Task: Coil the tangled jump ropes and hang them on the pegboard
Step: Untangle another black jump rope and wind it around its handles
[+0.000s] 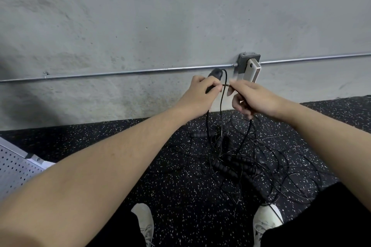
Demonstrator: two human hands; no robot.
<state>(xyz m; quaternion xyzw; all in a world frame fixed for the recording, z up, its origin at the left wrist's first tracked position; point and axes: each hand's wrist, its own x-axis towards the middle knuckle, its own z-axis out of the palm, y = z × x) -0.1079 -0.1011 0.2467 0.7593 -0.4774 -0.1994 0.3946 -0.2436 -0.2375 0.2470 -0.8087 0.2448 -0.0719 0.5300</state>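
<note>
My left hand [200, 94] grips a black jump rope handle [215, 73] that points up toward the wall. Its thin black cord [223, 106] loops out of the handle top and hangs down between my hands. My right hand [253, 98] pinches that cord next to the left fingers, and its lower fingers curl round more strands. Below, a tangled pile of jump ropes [241, 164], thin cords and black beaded lengths, lies on the speckled floor. A corner of the grey pegboard [14, 168] shows at the left edge.
A concrete wall carries a metal conduit [120, 72] and an outlet box [248, 62] with a beige plug-in device [252, 70] right behind my hands. My two white shoes [265, 222] stand on black speckled rubber flooring [180, 186] beside the pile.
</note>
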